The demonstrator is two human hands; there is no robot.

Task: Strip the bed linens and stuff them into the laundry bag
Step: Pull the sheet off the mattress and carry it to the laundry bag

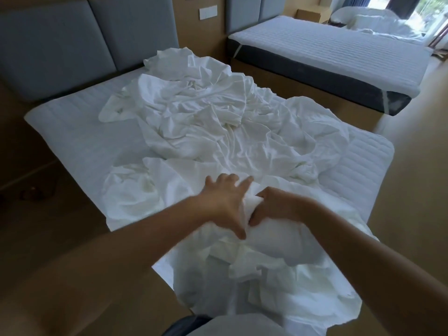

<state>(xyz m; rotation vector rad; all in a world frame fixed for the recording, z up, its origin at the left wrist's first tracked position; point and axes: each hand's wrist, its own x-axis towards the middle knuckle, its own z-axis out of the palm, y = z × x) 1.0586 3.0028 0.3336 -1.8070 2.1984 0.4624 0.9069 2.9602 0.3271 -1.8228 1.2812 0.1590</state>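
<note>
A twin hotel room, with a padded grey headboard (60, 44) along the wall. The near mattress (72, 132) is bare at its edges, and its white linens (218, 122) lie loose in a crumpled pile across the middle, spilling off the foot toward the person. The step in hand looks like gathering. The right hand (278, 204) has its fingers curled into a bunch of cloth. The left hand (224, 202) lies just beside it, fingers spread on the sheet, holding nothing. Next, I'd guess, the far folds need raking into one bundle. No laundry bag shows. The second bed (339, 57), stripped, stands well apart, with a heap of bedding (373, 23) beyond it near the window. Nothing blocks the pull.
</note>
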